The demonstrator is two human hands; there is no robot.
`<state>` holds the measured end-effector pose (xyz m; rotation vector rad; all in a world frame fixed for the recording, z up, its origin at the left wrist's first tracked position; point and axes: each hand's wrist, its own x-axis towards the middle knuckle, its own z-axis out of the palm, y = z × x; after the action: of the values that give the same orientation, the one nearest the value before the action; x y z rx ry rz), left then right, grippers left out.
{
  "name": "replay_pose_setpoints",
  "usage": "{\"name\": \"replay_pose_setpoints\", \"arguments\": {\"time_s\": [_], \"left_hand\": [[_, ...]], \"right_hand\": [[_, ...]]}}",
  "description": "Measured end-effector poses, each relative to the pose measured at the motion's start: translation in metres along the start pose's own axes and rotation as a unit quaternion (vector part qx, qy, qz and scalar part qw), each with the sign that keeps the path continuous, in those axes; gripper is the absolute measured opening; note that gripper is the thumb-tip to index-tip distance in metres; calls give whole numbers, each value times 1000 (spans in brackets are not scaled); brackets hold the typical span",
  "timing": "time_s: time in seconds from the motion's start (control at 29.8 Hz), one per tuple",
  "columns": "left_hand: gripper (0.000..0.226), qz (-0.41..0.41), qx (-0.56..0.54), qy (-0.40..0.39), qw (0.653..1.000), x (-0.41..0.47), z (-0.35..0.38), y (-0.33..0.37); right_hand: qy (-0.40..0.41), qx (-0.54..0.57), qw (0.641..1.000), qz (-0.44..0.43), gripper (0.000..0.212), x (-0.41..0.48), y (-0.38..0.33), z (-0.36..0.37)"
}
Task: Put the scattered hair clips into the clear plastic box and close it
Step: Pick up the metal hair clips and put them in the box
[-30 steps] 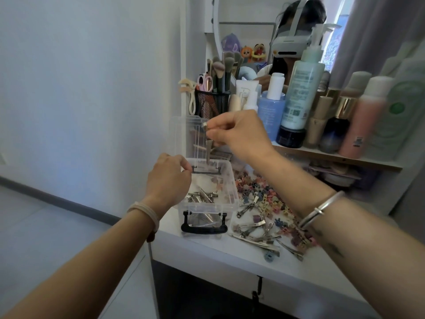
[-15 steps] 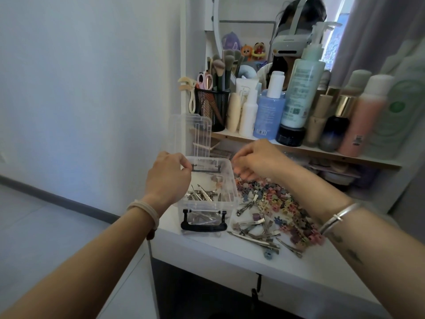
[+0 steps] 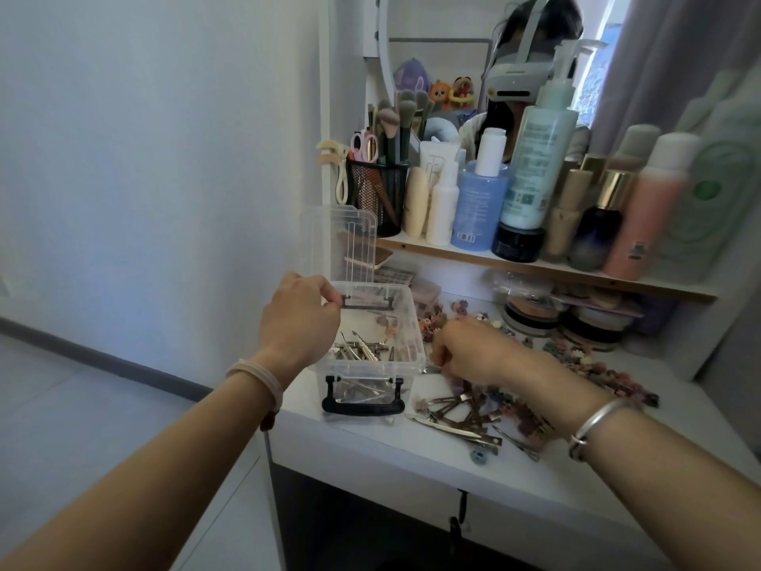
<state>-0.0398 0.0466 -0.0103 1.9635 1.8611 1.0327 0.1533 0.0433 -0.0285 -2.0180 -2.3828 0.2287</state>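
The clear plastic box (image 3: 405, 352) stands at the left end of the white tabletop, its lid (image 3: 337, 241) raised upright and a black handle (image 3: 362, 403) on its front. Several silver hair clips lie inside it. My left hand (image 3: 298, 319) grips the box's left rim near the hinge. My right hand (image 3: 469, 350) is down on the pile of scattered hair clips (image 3: 465, 410) just right of the box, fingers curled into the clips; what they hold is hidden. Small flower-shaped clips (image 3: 593, 364) trail off to the right.
A shelf (image 3: 535, 263) behind carries bottles, a blue bottle (image 3: 477, 204) and a black mesh cup (image 3: 376, 191) of brushes. Compacts (image 3: 531, 313) sit under the shelf. A mirror shows a person with a headset. The table's left edge drops off beside the box.
My right hand came down from above the box, where it held a clip, to the clip pile beside the box. My left hand stayed on the rim.
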Motion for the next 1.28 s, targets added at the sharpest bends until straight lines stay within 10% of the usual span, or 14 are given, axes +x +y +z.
{"name": "replay_pose_setpoints", "arguments": {"time_s": [0.37,0.57,0.74,0.97,1.11,1.28], "left_hand": [[20,-6,2,-4,1000,-2,-1,2],[21,-2,2,-3,1000,-1,0,1],[20,1,-2,-1,1000,0,0,1],[20,-7,6,-2,1000,-1,0,1],[20,-9,10,-4,1000,-1,0,1],[17,-6,9,-5,1000,-1,0,1]], "right_hand": [[-48,-2,999,-20,20,6,11,3],[55,6,998,-16,16,-3,16,-15],[212,321,923,12,17,-16,-2,-65],[-5,441,897,22,9,-17,-55,-69],[58,331,942,12,11,-19,-27,-69],[-94,61,993,21,30,-27,9,-34]]}}
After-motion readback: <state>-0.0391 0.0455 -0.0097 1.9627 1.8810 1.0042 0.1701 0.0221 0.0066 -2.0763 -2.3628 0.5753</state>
